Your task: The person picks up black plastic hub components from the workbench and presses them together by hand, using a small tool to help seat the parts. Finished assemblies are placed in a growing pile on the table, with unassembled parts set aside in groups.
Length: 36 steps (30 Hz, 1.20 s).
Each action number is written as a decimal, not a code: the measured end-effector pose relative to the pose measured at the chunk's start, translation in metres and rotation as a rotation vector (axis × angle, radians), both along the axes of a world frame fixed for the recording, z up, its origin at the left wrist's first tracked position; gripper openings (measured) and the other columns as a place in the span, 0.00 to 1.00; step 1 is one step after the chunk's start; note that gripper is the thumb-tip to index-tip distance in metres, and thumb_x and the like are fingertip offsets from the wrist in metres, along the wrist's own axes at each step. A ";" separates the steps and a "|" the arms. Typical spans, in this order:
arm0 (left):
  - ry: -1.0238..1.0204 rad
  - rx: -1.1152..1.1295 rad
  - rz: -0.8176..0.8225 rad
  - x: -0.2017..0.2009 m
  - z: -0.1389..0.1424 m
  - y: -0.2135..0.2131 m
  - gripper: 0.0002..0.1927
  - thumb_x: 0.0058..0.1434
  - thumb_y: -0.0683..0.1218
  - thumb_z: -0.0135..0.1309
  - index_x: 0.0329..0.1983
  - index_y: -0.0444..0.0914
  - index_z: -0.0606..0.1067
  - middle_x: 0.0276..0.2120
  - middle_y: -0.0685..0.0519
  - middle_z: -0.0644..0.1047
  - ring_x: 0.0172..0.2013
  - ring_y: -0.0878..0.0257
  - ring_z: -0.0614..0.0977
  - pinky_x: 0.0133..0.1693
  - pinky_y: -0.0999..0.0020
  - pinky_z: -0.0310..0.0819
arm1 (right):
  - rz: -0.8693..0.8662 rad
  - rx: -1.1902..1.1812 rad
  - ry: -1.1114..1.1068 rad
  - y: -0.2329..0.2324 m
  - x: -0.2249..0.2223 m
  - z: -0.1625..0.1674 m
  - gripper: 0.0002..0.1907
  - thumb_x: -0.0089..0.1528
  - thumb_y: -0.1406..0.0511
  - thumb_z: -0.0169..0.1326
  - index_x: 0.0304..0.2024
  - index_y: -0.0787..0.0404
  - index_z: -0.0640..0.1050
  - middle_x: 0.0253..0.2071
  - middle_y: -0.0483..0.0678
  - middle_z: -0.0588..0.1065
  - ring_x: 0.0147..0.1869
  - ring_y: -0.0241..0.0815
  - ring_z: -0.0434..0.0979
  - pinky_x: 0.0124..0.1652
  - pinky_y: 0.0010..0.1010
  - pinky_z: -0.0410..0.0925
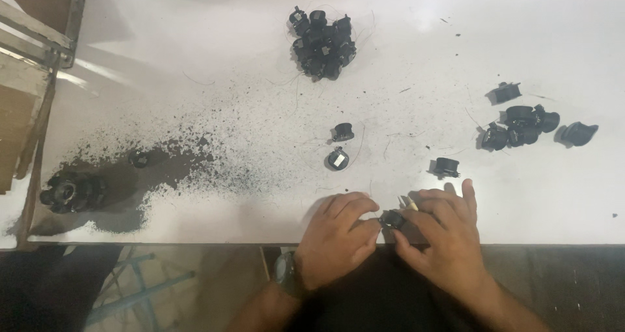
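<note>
A small round black part (392,219) sits at the near edge of the white table (215,202), pinched between both hands. My left hand (338,237) grips it from the left with thumb and fingers curled, a dark watch on the wrist. My right hand (443,234) holds it from the right, and a thin pale stick (411,204) pokes out above its fingers. Just beyond the hands lie three loose black parts, one with a light centre (337,159), one behind it (343,131) and one to the right (446,166).
A heap of black parts (322,42) with thin wires lies at the back. A loose group of black caps (524,127) sits at the right. Dark grit (169,163) is spread across the left, by another black cluster (68,191). A wooden frame (32,52) stands far left.
</note>
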<state>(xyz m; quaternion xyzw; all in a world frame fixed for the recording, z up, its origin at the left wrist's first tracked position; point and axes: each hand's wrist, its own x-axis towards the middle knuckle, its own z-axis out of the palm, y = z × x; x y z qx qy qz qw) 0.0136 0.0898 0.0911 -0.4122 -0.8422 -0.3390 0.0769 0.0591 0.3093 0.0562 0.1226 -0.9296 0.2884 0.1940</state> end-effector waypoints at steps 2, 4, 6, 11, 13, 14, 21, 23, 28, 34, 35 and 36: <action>-0.027 -0.050 -0.037 0.003 -0.005 0.004 0.08 0.60 0.44 0.61 0.41 0.39 0.77 0.50 0.49 0.75 0.52 0.53 0.79 0.53 0.56 0.72 | 0.018 0.032 -0.022 0.001 -0.001 -0.002 0.22 0.45 0.62 0.68 0.42 0.57 0.81 0.44 0.48 0.73 0.61 0.50 0.71 0.71 0.69 0.46; -0.072 -0.045 -0.030 0.005 -0.008 0.010 0.08 0.62 0.43 0.61 0.43 0.37 0.78 0.48 0.49 0.76 0.43 0.56 0.79 0.45 0.59 0.73 | 0.051 0.093 -0.066 0.003 -0.001 -0.002 0.22 0.44 0.61 0.69 0.41 0.58 0.81 0.44 0.50 0.73 0.60 0.51 0.70 0.70 0.71 0.44; -0.113 0.006 0.008 0.006 -0.007 0.015 0.07 0.62 0.43 0.60 0.42 0.38 0.78 0.44 0.50 0.77 0.37 0.58 0.80 0.39 0.61 0.74 | 0.058 0.056 -0.026 0.004 -0.001 -0.001 0.23 0.45 0.61 0.68 0.43 0.57 0.81 0.46 0.48 0.73 0.61 0.49 0.70 0.71 0.70 0.45; -0.255 0.223 0.187 0.003 0.005 0.016 0.02 0.62 0.41 0.59 0.38 0.39 0.77 0.31 0.52 0.78 0.29 0.58 0.80 0.31 0.64 0.75 | 0.037 0.032 -0.008 0.003 0.000 0.001 0.22 0.45 0.62 0.68 0.42 0.56 0.81 0.45 0.47 0.73 0.62 0.50 0.70 0.71 0.69 0.46; -0.301 0.222 0.158 0.002 0.009 0.012 0.03 0.61 0.41 0.58 0.38 0.38 0.76 0.31 0.51 0.78 0.30 0.55 0.80 0.32 0.62 0.75 | 0.039 0.035 -0.014 0.002 0.000 0.002 0.21 0.45 0.61 0.68 0.41 0.55 0.81 0.44 0.47 0.73 0.62 0.49 0.70 0.71 0.69 0.46; -0.322 0.223 0.147 0.001 0.009 0.010 0.04 0.61 0.41 0.58 0.38 0.38 0.76 0.31 0.50 0.78 0.31 0.54 0.81 0.33 0.61 0.75 | 0.032 0.032 -0.019 0.002 0.000 0.002 0.21 0.45 0.61 0.68 0.42 0.56 0.81 0.44 0.47 0.73 0.61 0.49 0.70 0.71 0.69 0.46; -0.372 0.173 0.186 0.003 0.000 0.013 0.05 0.57 0.40 0.59 0.33 0.37 0.73 0.27 0.49 0.76 0.29 0.52 0.80 0.30 0.59 0.73 | -0.008 0.039 -0.017 0.002 0.002 0.005 0.20 0.47 0.62 0.67 0.43 0.56 0.82 0.44 0.47 0.73 0.61 0.50 0.71 0.71 0.65 0.48; -0.389 0.173 0.222 0.006 -0.004 0.016 0.06 0.55 0.40 0.59 0.31 0.38 0.73 0.26 0.50 0.76 0.28 0.53 0.80 0.30 0.59 0.74 | -0.014 0.003 0.039 0.002 0.007 0.002 0.18 0.49 0.64 0.66 0.43 0.55 0.81 0.44 0.47 0.74 0.60 0.51 0.73 0.72 0.62 0.49; -0.389 0.204 0.226 0.013 -0.014 0.024 0.07 0.56 0.40 0.59 0.31 0.37 0.70 0.27 0.48 0.76 0.29 0.50 0.79 0.31 0.57 0.73 | 0.092 -0.207 0.084 -0.003 0.028 -0.012 0.17 0.54 0.73 0.63 0.45 0.61 0.76 0.45 0.51 0.77 0.59 0.55 0.79 0.74 0.59 0.56; -0.406 0.274 0.212 0.016 -0.023 0.029 0.08 0.56 0.40 0.58 0.32 0.37 0.69 0.27 0.48 0.75 0.28 0.52 0.79 0.31 0.58 0.73 | 0.070 -0.261 0.115 -0.007 0.025 -0.030 0.16 0.50 0.75 0.63 0.40 0.64 0.76 0.42 0.55 0.78 0.52 0.53 0.81 0.70 0.59 0.60; -0.427 0.262 0.215 0.017 -0.023 0.030 0.07 0.57 0.40 0.58 0.32 0.37 0.69 0.27 0.49 0.75 0.27 0.53 0.79 0.31 0.59 0.73 | 0.066 -0.256 0.118 -0.007 0.025 -0.030 0.17 0.50 0.75 0.64 0.40 0.64 0.76 0.42 0.55 0.78 0.52 0.53 0.81 0.70 0.59 0.60; -0.436 0.274 0.215 0.017 -0.023 0.030 0.07 0.57 0.40 0.58 0.32 0.37 0.69 0.27 0.49 0.76 0.28 0.53 0.79 0.31 0.59 0.74 | 0.064 -0.250 0.124 -0.007 0.025 -0.029 0.17 0.50 0.75 0.64 0.41 0.64 0.76 0.42 0.55 0.78 0.53 0.54 0.81 0.70 0.59 0.60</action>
